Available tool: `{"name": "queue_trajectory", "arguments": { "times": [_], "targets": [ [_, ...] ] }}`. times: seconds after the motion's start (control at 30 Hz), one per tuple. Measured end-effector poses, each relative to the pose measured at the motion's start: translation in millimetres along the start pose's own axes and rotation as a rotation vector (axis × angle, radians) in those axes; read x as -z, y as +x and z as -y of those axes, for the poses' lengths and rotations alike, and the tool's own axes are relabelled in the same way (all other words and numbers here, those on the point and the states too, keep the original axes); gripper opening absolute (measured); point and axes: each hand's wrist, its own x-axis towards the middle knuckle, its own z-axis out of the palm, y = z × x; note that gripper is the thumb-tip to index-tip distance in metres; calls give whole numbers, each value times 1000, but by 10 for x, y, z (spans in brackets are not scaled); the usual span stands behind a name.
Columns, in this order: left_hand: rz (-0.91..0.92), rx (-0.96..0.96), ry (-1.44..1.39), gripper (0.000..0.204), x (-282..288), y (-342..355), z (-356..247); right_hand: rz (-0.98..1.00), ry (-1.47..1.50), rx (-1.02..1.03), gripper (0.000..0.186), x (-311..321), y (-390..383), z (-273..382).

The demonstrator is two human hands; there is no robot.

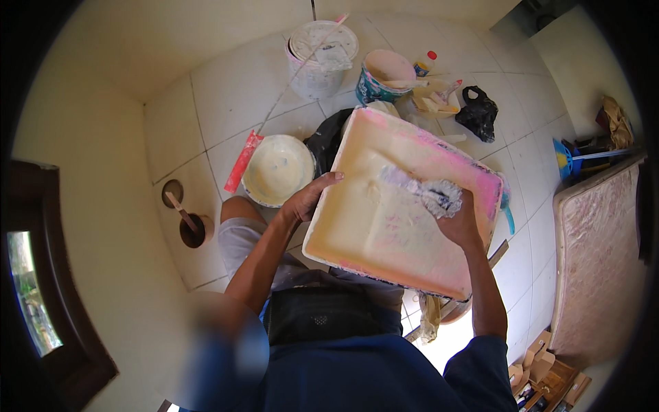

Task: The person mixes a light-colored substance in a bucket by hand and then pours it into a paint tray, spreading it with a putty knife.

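I hold a large pink-rimmed paint tray tilted up in front of me; its inside is coated with cream paint. My left hand grips the tray's left edge. My right hand presses a crumpled, paint-stained rag or plastic wad against the tray's inner surface near its right side. My knee in grey shorts shows below the left hand.
On the tiled floor stand a round basin of cream paint, a white bucket with a stick, a teal paint pail, a black bag and a red-handled tool. A mattress lies at right.
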Motion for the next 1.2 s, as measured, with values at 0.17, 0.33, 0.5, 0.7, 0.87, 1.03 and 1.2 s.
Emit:
{"name": "queue_trajectory", "arguments": {
  "times": [0.17, 0.33, 0.5, 0.7, 0.87, 1.03, 1.2],
  "targets": [
    [25, -8, 7, 63, 83, 19, 46, -75, -271, 128, 39, 16, 123, 151],
    [48, 4, 9, 61, 57, -23, 10, -238, -279, 177, 27, -1, 188, 324],
    [-8, 24, 13, 60, -11, -45, -25, -137, -574, 333, 32, 113, 211, 394],
    [51, -5, 56, 59, 0, -29, -55, -68, -1097, 506, 26, -147, 189, 603],
    [39, 12, 52, 58, -20, -28, -51, 109, -1172, 738, 13, -388, 49, 696],
    [28, -30, 49, 57, -64, -50, -55, 232, -1167, 779, 13, -446, -232, 732],
    [30, 21, 44, 65, -88, -76, -91, 259, -1097, 765, 14, -406, -509, 711]
  ]
}}
